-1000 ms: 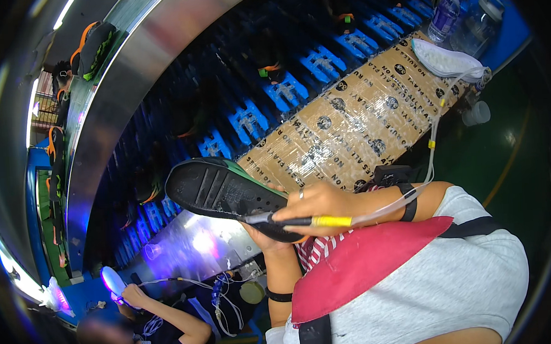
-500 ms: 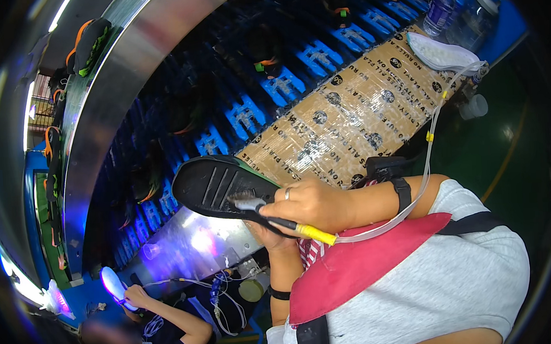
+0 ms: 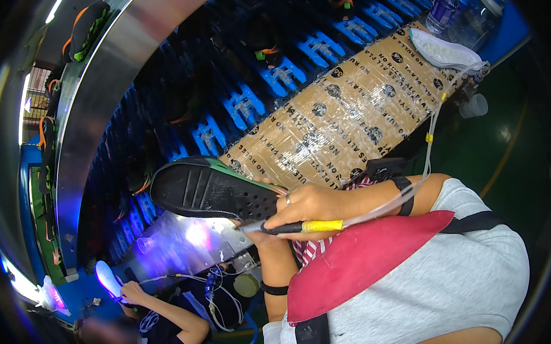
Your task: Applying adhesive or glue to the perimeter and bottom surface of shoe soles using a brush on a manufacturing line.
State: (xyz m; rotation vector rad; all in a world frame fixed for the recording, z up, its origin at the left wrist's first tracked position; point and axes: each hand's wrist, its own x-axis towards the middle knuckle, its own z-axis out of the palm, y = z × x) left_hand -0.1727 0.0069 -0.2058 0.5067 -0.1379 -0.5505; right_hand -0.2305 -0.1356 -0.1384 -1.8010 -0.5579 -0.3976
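Head view: a dim workshop, with a row of blue holders (image 3: pixel 284 78) running diagonally across the upper half of the frame. Alongside it lies a printed cardboard sheet (image 3: pixel 323 133), shiny with clear tape. At upper right are a white sole (image 3: pixel 443 51), a bottle (image 3: pixel 442 10) and a clear jug (image 3: pixel 481 18). At lower left, a co-worker's hand (image 3: pixel 132 293) grips a glowing pale sole (image 3: pixel 107 279).

Just left of centre is a black-soled shoe (image 3: pixel 208 187), its underside turned to the viewer and its toe pointing left. The person's left hand (image 3: pixel 265 239) clasps it near the heel, mostly hidden behind it. The right hand (image 3: pixel 311 206) is closed around a dark-handled brush (image 3: pixel 284 227) with a yellow band and a clear tube (image 3: pixel 382 213) trailing from it. The blurred bristles are at the lower edge of the sole; whether they touch cannot be told.

The step in hand appears to be brushing the shoe's underside. The next stroke probably calls for a steady left hold and bristles laid lightly along the edge.
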